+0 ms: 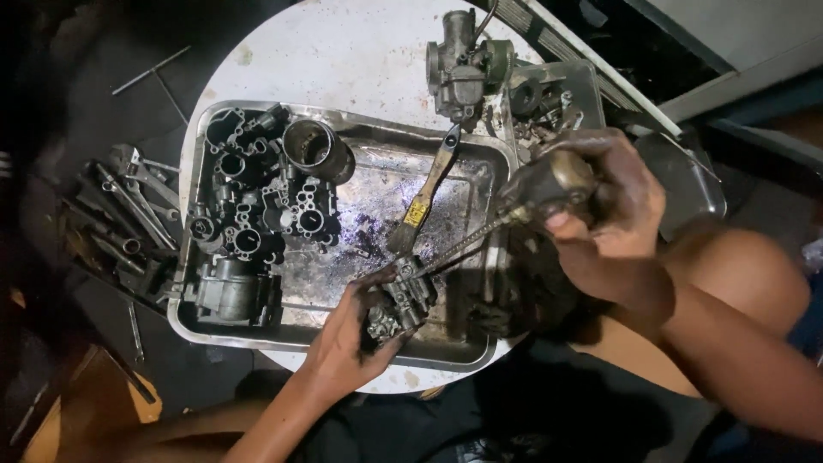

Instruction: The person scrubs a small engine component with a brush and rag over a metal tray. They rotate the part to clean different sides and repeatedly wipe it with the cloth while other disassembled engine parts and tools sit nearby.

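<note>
— Where is the small carburetor body (396, 302)?

— Over the near edge of the metal tray (343, 339); the left hand (347, 339) is clenched round it; the right hand (613, 214), beyond the tray's right end, grips a spray tool (549, 184).

— How does it handle?

— Likely stiff, dense, oily-slick; best held by the blocky sides, not the thin fittings.
</note>
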